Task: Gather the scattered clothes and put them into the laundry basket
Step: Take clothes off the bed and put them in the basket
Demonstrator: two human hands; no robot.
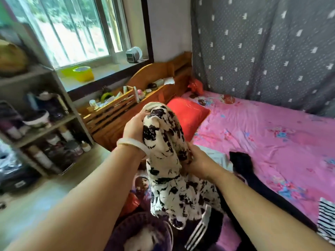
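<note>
A cream garment with black blotches (168, 160) hangs in the air in front of me, gripped by both hands. My left hand (135, 132), with a pale bangle at the wrist, clutches its bunched top. My right hand (196, 163) holds its right side lower down. Its hem dangles over a dark purple woven basket (145, 227) at the bottom edge, with something white inside. A dark garment with white stripes (201, 230) lies beside the basket. On the pink bed (272, 138) lie a black garment (243, 163), a white garment (217, 156) and a striped piece (326, 218).
A red pillow (188, 115) rests at the wooden headboard (148, 95), whose shelf is cluttered with small items. A grey shelf unit (36, 113) with shoes and bottles stands at the left under the window. A grey patterned curtain (262, 48) hangs behind the bed.
</note>
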